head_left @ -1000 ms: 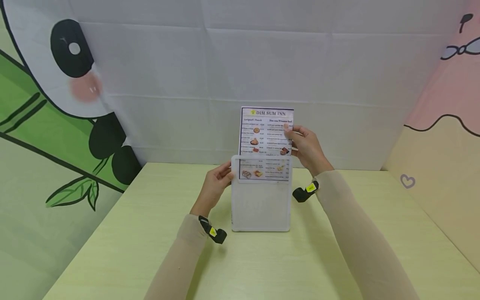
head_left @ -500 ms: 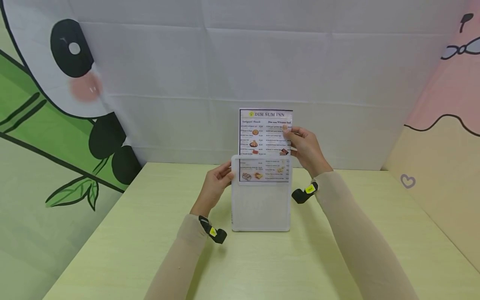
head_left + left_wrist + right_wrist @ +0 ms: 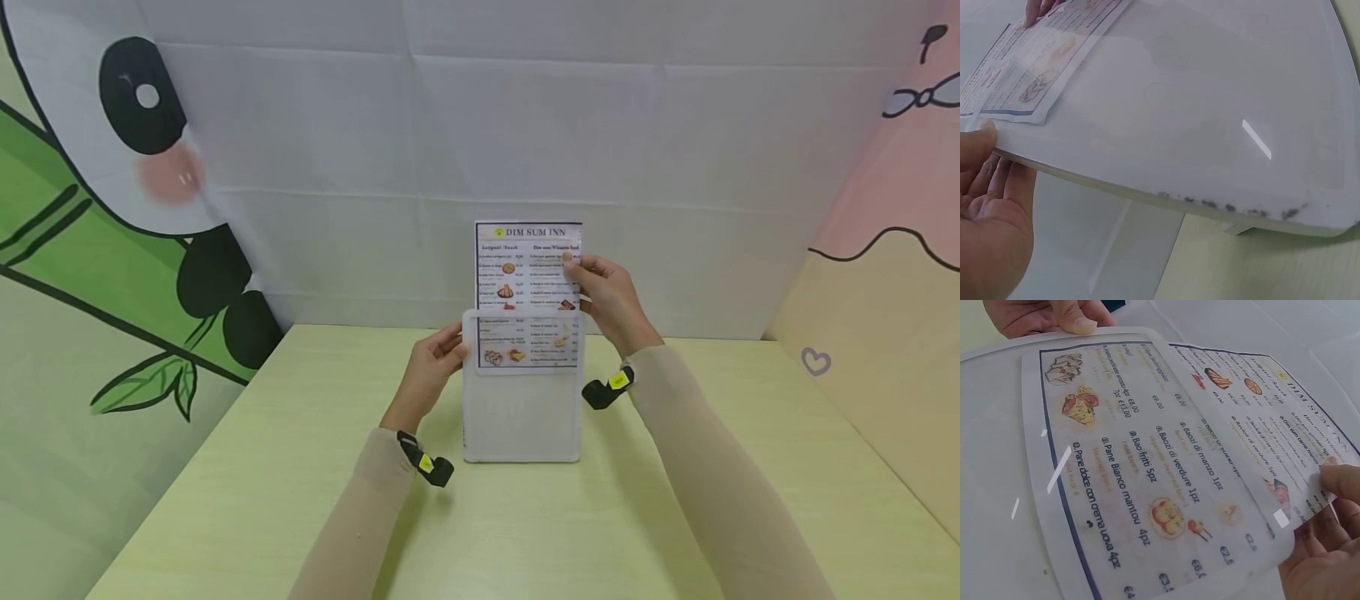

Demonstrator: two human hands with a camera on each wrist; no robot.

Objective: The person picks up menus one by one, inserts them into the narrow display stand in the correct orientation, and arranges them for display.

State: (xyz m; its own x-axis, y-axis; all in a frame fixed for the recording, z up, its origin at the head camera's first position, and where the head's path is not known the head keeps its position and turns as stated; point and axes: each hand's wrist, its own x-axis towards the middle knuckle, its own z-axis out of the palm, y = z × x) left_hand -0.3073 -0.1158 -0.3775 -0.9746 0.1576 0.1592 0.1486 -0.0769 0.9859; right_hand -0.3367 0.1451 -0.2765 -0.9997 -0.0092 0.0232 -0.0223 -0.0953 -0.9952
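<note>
A clear upright sign holder with a pale rim stands on the table. Partway down inside it sits a printed menu sheet headed "DIM SUM INN", its upper part sticking out above the top edge. My left hand pinches the holder's upper left edge, thumb in front and fingers behind, as the left wrist view also shows. At the sheet's right edge, above the holder, my right hand pinches the paper between thumb and fingers. Through the clear front, the right wrist view shows the menu's lower lines.
The pale wooden table surrounds the holder. Behind it hangs a creased white cloth. Painted walls flank the table, a panda and bamboo on the left, pink and cream on the right. Dark marks spot the holder's side edge.
The menu sheet has slid lower into the holder and slightly left, the right hand moving down with it. The left hand and the holder have stayed put.
</note>
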